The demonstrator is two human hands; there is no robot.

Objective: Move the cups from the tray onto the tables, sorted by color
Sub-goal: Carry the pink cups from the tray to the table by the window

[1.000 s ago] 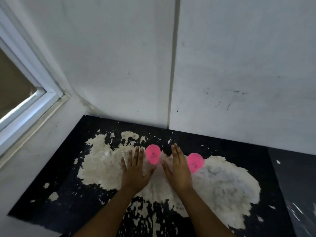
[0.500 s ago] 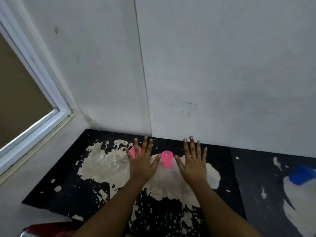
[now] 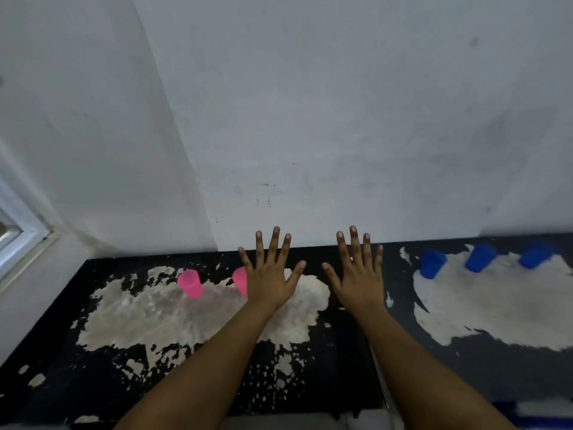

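Observation:
Two pink cups stand upside down on the left black table: one pink cup in full view, the second pink cup half hidden behind my left hand. Three blue cups stand in a row on the right black table near the wall. My left hand and my right hand are held out flat with fingers spread, palms down, above the tables and holding nothing. The tray is not in view.
A white wall rises right behind both tables. A window frame sits at the far left above a pale ledge. Both tabletops have large worn beige patches. A narrow gap separates the two tables.
The view has swung to the right, bringing the right table and its three blue cups into sight. Both hands have lifted away from the pink cups and spread wide.

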